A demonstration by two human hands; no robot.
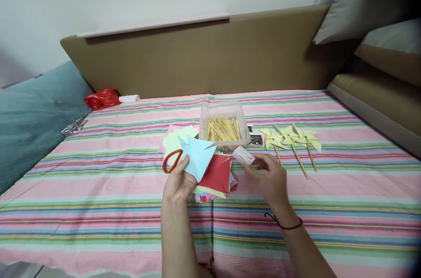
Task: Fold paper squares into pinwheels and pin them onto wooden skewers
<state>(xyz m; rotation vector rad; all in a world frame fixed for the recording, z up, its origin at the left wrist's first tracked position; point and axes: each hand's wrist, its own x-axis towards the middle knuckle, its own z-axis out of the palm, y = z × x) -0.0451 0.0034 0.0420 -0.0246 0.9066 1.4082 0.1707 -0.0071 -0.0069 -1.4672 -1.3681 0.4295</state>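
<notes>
My left hand [180, 179] is closed on a light blue square of paper [199, 159] that has slits cut in from its corners. Between the thumb and fingers of my right hand [268, 177] is a small white box [243, 155] with printing on it. Under the blue sheet lies a stack of coloured paper with a red sheet [217, 172] on top. The red handle of a pair of scissors [172, 161] shows left of the blue paper; the blades are hidden.
Behind my hands stands a clear plastic box [245, 131] of wooden sticks [223, 130], beside a small tray of metal bits [255, 139]. Several yellow paper pinwheels [291, 137] lie to the right. Pale green paper [177, 142] and a red plastic bag [103, 99] are to the left.
</notes>
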